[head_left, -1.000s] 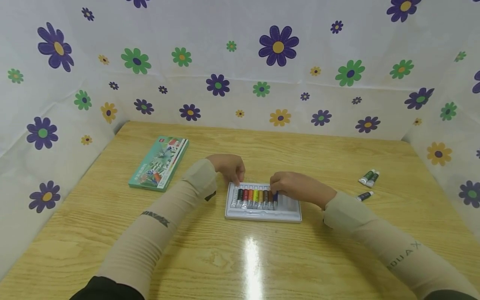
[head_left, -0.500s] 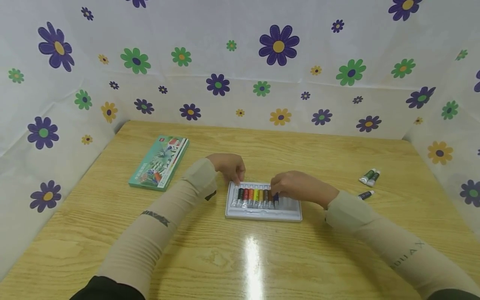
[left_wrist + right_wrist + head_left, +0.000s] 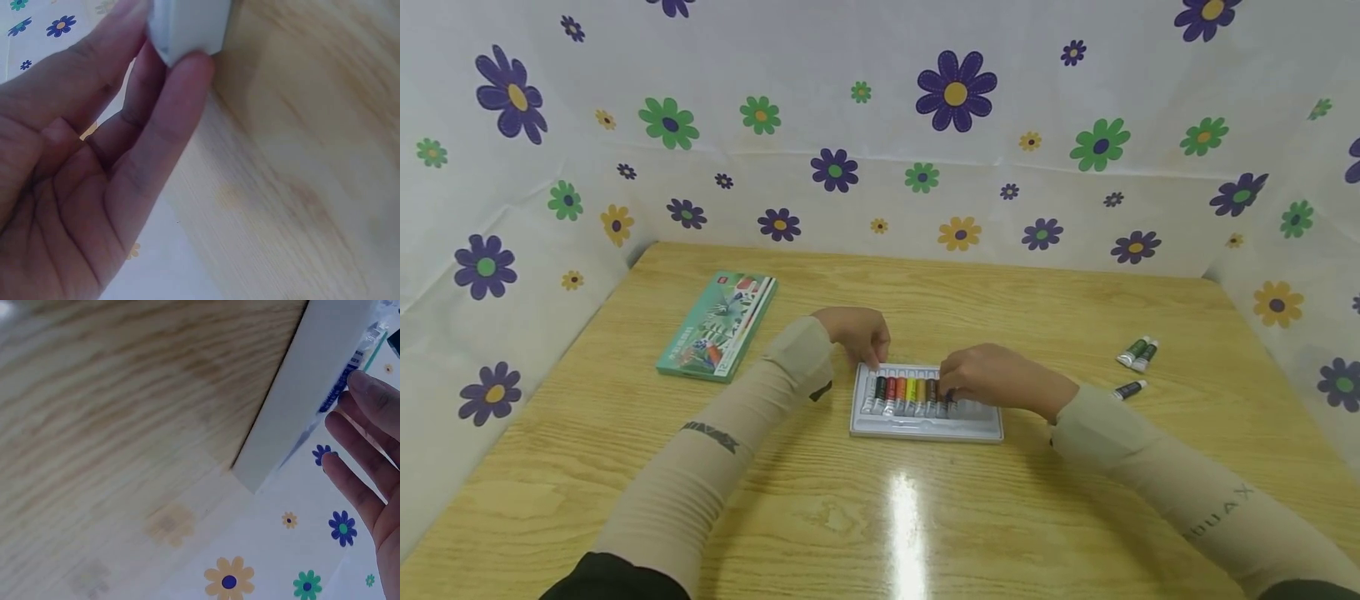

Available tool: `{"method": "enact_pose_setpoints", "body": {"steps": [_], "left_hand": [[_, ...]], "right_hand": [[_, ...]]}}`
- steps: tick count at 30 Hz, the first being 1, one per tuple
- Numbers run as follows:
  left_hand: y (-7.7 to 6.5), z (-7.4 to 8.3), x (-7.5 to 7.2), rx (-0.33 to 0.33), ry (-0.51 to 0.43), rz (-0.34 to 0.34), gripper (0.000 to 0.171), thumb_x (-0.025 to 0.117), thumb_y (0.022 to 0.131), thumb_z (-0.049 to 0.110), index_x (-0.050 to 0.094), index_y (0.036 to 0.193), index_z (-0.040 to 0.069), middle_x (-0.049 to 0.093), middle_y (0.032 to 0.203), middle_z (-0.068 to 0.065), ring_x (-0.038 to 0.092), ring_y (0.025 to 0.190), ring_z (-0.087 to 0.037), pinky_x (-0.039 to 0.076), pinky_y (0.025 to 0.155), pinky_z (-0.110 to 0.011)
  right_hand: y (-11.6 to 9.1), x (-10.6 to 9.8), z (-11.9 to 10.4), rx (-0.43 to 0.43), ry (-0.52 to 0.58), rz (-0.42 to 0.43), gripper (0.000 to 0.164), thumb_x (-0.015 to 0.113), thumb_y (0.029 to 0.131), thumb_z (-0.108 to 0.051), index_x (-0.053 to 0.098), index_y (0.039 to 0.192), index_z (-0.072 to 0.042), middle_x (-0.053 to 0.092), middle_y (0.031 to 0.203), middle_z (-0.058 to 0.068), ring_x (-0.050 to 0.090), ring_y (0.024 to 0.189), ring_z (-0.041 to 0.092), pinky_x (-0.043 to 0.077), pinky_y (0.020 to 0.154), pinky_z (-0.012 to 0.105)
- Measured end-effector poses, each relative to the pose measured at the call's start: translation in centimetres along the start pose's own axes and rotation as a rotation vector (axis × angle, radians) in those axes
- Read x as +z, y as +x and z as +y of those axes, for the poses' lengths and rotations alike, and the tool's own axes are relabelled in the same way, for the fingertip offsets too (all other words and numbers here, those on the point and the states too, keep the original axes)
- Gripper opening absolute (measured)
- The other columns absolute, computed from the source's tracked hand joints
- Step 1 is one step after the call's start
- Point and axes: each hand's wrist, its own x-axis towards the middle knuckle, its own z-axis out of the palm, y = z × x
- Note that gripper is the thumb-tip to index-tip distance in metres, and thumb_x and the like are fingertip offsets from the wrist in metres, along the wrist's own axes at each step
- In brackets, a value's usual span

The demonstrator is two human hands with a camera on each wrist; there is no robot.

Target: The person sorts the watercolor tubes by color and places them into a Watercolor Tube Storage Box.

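A white plastic tray [image 3: 880,430] lies mid-table, with a row of paint tubes [image 3: 912,395] in its slots. My left hand [image 3: 856,333] pinches the tray's far left corner between thumb and fingers; the left wrist view shows the fingertips against the tray's white side [image 3: 194,28]. Over the right end of the row is my right hand [image 3: 996,377], thumb and fingertips at a blue paint tube [image 3: 340,382] that lies in the tray. From the head view, the right fingers mostly cover that tube. Its fingers look extended in the right wrist view.
Left of the tray lies a green paint box [image 3: 718,327] with a printed picture. Two green paint tubes [image 3: 1137,353] and a dark tube [image 3: 1129,390] lie loose at the right. A flowered cloth [image 3: 880,167] closes off the back and sides.
My right fingertips have moved slightly down onto the blue paint tube and now cover more of it. The left hand and the tray stay in place.
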Motion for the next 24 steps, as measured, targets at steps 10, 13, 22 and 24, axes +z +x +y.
{"method": "enact_pose_setpoints", "body": {"steps": [10,13,22,24], "left_hand": [[0.0,-0.1,0.0,0.008,0.009,0.008,0.007,0.068,0.083,0.004,0.063,0.080,0.007,0.057,0.081,0.000,0.057,0.070,-0.010,0.055,0.067,-0.022],[-0.1,-0.1,0.0,0.014,0.013,0.009,0.007,0.068,0.083,0.004,0.063,0.080,0.007,0.058,0.083,-0.001,0.057,0.072,-0.011,0.055,0.067,-0.022],[0.4,-0.4,0.0,0.025,0.015,0.001,0.007,0.069,0.083,0.005,0.063,0.080,0.007,0.058,0.083,-0.001,0.058,0.072,-0.011,0.055,0.067,-0.022],[0.5,-0.4,0.0,0.024,0.012,-0.003,0.007,0.069,0.083,0.005,0.063,0.080,0.007,0.058,0.083,-0.002,0.059,0.072,-0.012,0.055,0.067,-0.022]], "right_hand": [[-4.3,-2.1,1.0,0.140,-0.067,0.060,0.022,0.076,0.076,-0.010,0.072,0.097,-0.010,0.070,0.098,0.004,0.067,0.090,0.017,0.056,0.078,0.031],[-6.5,-2.8,1.4,0.202,-0.088,0.061,0.024,0.076,0.075,-0.008,0.071,0.098,-0.009,0.070,0.098,0.004,0.067,0.089,0.018,0.056,0.077,0.033],[-12.9,-3.6,2.7,0.424,-0.065,-0.022,0.026,0.075,0.075,-0.004,0.069,0.100,-0.006,0.069,0.101,0.010,0.066,0.091,0.027,0.055,0.076,0.041],[-14.2,-3.4,3.1,0.464,-0.054,-0.040,0.026,0.075,0.075,-0.004,0.069,0.100,-0.005,0.068,0.102,0.011,0.066,0.090,0.029,0.055,0.075,0.042]]}}
